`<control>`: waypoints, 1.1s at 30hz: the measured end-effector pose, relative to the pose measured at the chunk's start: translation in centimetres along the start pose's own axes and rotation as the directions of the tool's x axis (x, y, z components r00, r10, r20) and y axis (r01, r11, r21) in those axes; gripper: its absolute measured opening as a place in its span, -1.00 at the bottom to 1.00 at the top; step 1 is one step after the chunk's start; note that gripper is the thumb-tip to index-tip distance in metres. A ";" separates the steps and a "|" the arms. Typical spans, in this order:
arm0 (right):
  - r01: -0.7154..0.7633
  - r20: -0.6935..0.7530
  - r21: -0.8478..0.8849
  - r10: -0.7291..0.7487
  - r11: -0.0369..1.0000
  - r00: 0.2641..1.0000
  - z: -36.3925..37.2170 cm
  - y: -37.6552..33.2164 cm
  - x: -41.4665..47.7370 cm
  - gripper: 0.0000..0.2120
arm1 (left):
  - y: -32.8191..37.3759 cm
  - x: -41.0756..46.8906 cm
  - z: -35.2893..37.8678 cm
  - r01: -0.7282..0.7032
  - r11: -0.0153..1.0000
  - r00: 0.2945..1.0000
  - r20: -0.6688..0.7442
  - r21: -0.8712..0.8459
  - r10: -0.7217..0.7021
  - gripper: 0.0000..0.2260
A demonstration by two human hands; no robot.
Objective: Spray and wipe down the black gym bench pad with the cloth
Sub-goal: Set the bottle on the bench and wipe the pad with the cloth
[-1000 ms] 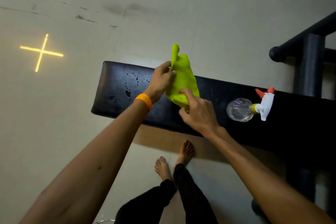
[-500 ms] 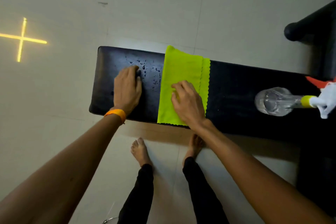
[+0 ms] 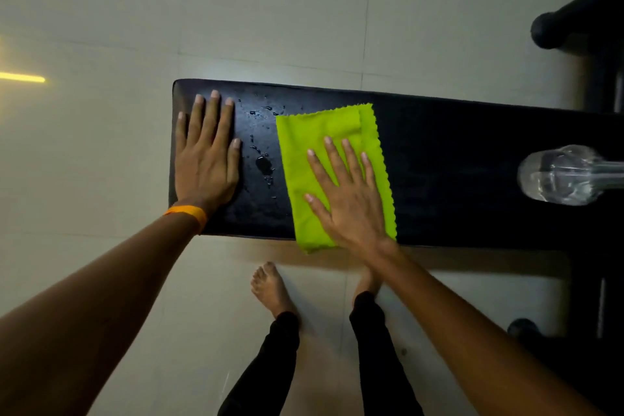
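Note:
The black gym bench pad [image 3: 449, 159] runs across the view, left end near the middle. Water droplets [image 3: 263, 164] lie on its left part. A lime-green cloth [image 3: 304, 159] is spread flat on the pad, its near edge hanging slightly over the front. My right hand [image 3: 347, 199] presses flat on the cloth with fingers spread. My left hand [image 3: 206, 159], with an orange wristband, lies flat and open on the pad's left end, apart from the cloth. A clear spray bottle [image 3: 567, 176] lies on its side on the pad at the right edge.
Black metal frame tubes [image 3: 574, 20] of gym equipment stand at the upper right and along the right side. My bare feet [image 3: 270, 290] stand on the pale tiled floor just in front of the bench. A yellow light line [image 3: 22, 78] shows at the left edge.
The cloth went from held bunched in both hands to spread flat on the pad. My left hand let go and flattened on the pad's left end; my right hand now presses the cloth.

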State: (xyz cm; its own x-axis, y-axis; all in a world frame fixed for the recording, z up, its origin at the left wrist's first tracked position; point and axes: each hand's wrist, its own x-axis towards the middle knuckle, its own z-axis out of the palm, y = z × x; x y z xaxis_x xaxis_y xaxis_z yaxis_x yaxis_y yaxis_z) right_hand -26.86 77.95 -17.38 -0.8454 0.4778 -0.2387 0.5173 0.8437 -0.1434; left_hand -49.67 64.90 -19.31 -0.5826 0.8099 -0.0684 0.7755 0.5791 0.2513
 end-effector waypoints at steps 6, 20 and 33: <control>-0.523 -0.155 0.086 0.530 0.848 0.834 -1.1 1.3 7.4 -0.35 | -0.1 0.1 0.5 0.002 0.999 1.000 -0.017 0.041 -0.001 -0.44; -0.136 -0.080 0.031 0.138 0.990 0.987 -1.0 -4.3 7.5 -0.40 | -0.1 0.1 0.8 0.008 0.998 0.999 -0.049 0.057 -0.005 -0.45; -0.210 -0.031 -0.004 0.210 0.978 0.977 0.8 -3.4 -1.0 -0.35 | -0.1 0.1 0.6 0.004 0.998 0.998 -0.055 0.061 -0.001 -0.44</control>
State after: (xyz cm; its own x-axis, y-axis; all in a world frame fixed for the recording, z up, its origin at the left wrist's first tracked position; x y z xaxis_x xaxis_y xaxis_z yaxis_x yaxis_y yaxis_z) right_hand -27.67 74.40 -17.41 -0.7219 0.6513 -0.2336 0.6826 0.7257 -0.0859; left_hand -49.64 64.95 -19.92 -0.5956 0.8032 -0.0151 0.7866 0.5869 0.1918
